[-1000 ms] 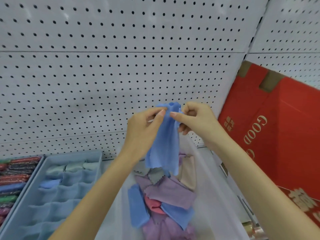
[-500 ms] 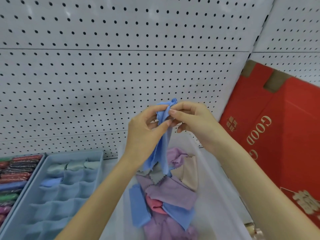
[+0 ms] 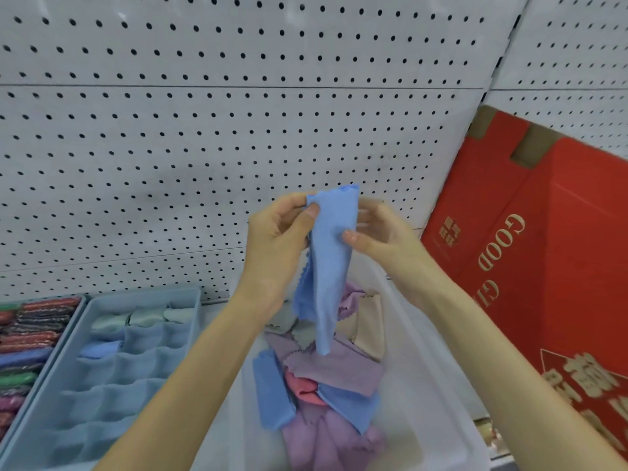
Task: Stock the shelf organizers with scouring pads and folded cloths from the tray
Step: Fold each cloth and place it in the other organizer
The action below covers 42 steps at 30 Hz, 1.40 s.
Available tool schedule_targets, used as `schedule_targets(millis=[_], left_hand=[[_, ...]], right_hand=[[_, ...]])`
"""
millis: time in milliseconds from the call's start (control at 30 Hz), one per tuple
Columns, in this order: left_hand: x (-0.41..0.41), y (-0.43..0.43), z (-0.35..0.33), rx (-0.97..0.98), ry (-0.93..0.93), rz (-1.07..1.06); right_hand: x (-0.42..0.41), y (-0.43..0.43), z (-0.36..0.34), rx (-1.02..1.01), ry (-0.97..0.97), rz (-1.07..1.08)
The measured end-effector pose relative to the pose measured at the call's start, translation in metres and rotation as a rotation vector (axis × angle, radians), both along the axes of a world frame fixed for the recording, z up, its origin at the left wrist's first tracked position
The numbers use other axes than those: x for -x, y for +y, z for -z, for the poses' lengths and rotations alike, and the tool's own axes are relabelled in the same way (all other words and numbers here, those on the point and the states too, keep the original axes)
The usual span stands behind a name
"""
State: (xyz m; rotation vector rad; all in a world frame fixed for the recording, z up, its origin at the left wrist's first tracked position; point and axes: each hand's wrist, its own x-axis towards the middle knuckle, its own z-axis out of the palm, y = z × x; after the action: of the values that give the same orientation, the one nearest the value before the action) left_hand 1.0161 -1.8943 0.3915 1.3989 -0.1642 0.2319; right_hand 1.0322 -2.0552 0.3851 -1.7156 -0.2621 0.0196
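A blue cloth hangs folded lengthwise above the clear plastic tray. My left hand pinches its upper left edge. My right hand grips its right side with thumb in front. The tray holds several loose cloths in blue, purple, pink, beige and grey. To the left stands a light-blue divided organizer; its back cells hold pale green folded cloths and one blue folded cloth. At the far left a second organizer holds colourful scouring pads.
A white pegboard wall backs the shelf. A large red cardboard box with gold lettering leans at the right, close to the tray.
The blue cloth has been folded narrower between both hands; my right hand shifted from pinching the top corner to gripping its right side.
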Motion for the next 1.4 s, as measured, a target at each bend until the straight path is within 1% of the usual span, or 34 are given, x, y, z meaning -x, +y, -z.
schedule_targets(millis=[33,67,233,333,400,467,500,567,600,667,733,800,867,933,1033,1133,1200,1267,1333,1400], left_hand=[[0.001,0.000,-0.002,0.033,0.016,0.028],[0.002,-0.001,-0.004,0.066,0.031,0.051],[0.004,-0.003,-0.014,0.229,0.119,0.127],[0.004,-0.003,-0.019,0.314,0.158,0.141],[0.006,-0.004,-0.022,0.367,0.172,0.148],[0.007,-0.006,-0.023,0.382,0.176,0.150],[0.008,-0.006,-0.024,0.372,0.175,0.145],[0.007,-0.005,-0.025,0.330,0.156,0.122],[0.006,-0.003,-0.025,0.299,0.142,0.103],[0.005,0.001,-0.026,0.242,0.122,0.064],[0.004,0.004,-0.025,0.212,0.115,0.050],[0.005,0.005,-0.024,0.200,0.113,0.045],[0.006,0.004,-0.024,0.218,0.112,0.043],[0.006,0.003,-0.025,0.255,0.120,0.051],[0.007,0.001,-0.027,0.319,0.158,0.052],[0.005,0.003,-0.025,0.353,0.206,0.010],[0.002,0.005,-0.022,0.302,0.246,-0.053],[0.001,0.008,-0.013,0.095,0.356,-0.115],[0.006,0.012,0.004,-0.090,0.532,-0.057],[0.018,0.014,0.027,-0.169,0.632,0.047]], right_hand=[[0.002,0.004,0.008,-0.018,0.064,-0.070],[0.004,0.008,0.016,-0.024,0.095,-0.090],[0.014,0.029,0.031,-0.107,-0.010,0.070],[0.021,0.038,0.034,-0.121,0.019,0.113],[0.026,0.043,0.040,-0.184,0.066,0.121],[0.032,0.048,0.048,-0.273,0.097,0.143],[0.033,0.049,0.052,-0.273,0.098,0.168],[0.036,0.048,0.059,-0.196,0.113,0.190],[0.037,0.045,0.062,-0.137,0.124,0.166],[0.039,0.040,0.064,-0.064,0.166,0.040],[0.039,0.031,0.060,-0.086,0.185,-0.076],[0.039,0.025,0.048,-0.129,0.165,-0.105],[0.039,0.022,0.036,-0.172,0.131,-0.086],[0.040,0.022,0.030,-0.151,0.124,-0.101],[0.043,0.024,0.028,-0.081,0.182,-0.184],[0.044,0.024,0.025,-0.069,0.217,-0.245],[0.042,0.024,0.025,-0.090,0.247,-0.235],[0.040,0.025,0.026,-0.128,0.274,-0.193],[0.037,0.025,0.031,-0.168,0.307,-0.149],[0.033,0.024,0.043,-0.182,0.349,-0.121]])
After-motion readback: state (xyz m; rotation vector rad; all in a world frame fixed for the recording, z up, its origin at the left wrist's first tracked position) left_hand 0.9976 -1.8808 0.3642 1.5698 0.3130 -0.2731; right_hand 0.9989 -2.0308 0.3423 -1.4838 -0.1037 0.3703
